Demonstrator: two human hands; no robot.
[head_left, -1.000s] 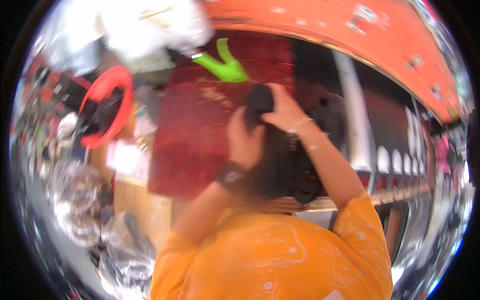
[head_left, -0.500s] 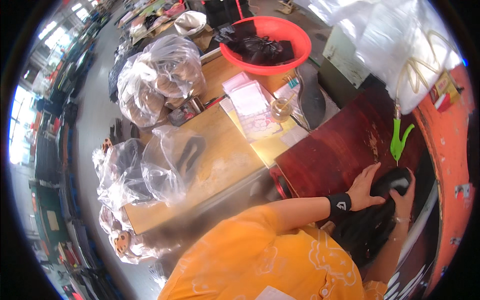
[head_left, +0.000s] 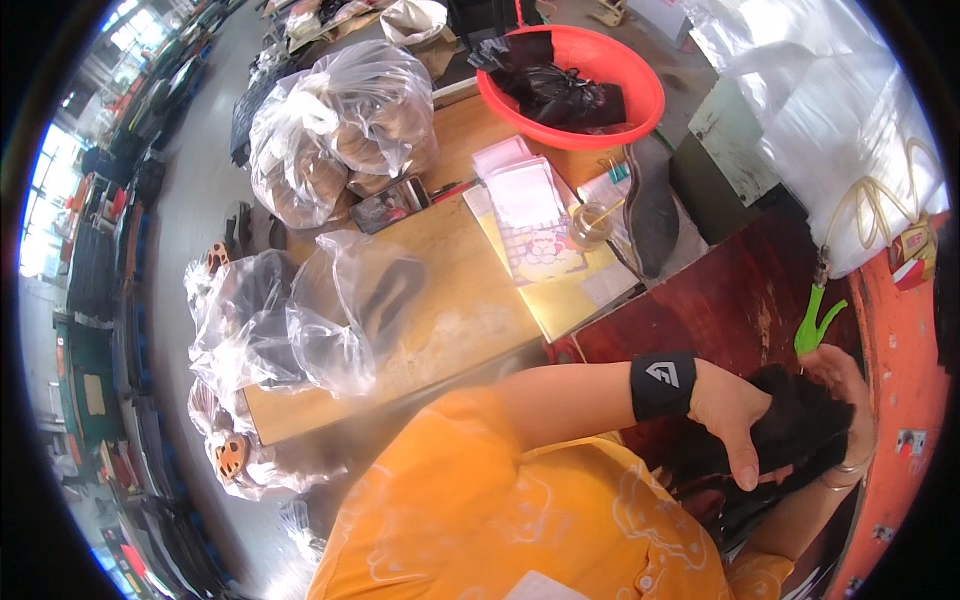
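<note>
Landmark: green-handled air gun, tip near the right hand. The black item lies between both hands, on the wearer's side of the air gun, over the dark red tabletop. Right fingers are curved round the item's right side, holding it. Left hand is at its left side, thumb extended; the fingers pass out of sight behind the item, so their closure cannot be told. Left of the air gun: glass jar. Beyond it and left: red basin. Right: orange panel.
</note>
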